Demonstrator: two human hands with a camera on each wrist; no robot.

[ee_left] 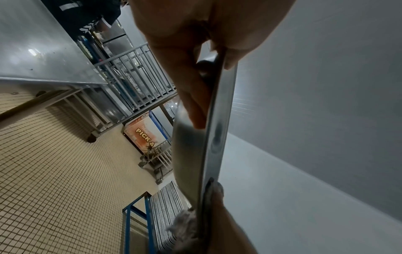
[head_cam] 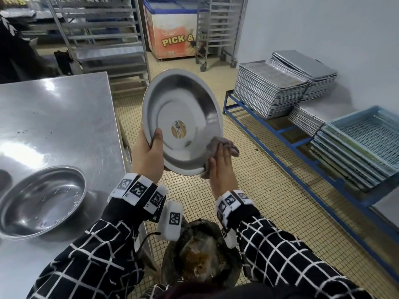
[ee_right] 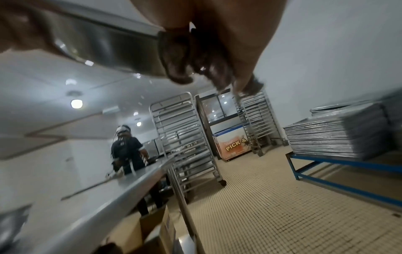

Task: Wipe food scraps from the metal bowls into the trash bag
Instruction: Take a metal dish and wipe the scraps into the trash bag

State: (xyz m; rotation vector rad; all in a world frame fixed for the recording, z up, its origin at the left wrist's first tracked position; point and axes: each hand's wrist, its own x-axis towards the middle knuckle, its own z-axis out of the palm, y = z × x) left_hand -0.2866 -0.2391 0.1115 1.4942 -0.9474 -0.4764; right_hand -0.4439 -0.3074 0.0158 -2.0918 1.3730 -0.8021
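Two grips — left hand (head_cam: 149, 156) clasping tilted bowl (head_cam: 182, 121) rim, right hand (head_cam: 220, 167) flat-fingered, pressing cloth (head_cam: 218, 147) inside.

— What sort of place?
— Commercial kitchen: steel bench (head_cam: 54, 117) at left, wheeled tray racks (head_cam: 97, 35) upper left, stacked baking trays (head_cam: 269, 91) at right.
— Anything more?
— Chest freezer (head_cam: 170, 33) top centre, tiled floor (head_cam: 269, 190).
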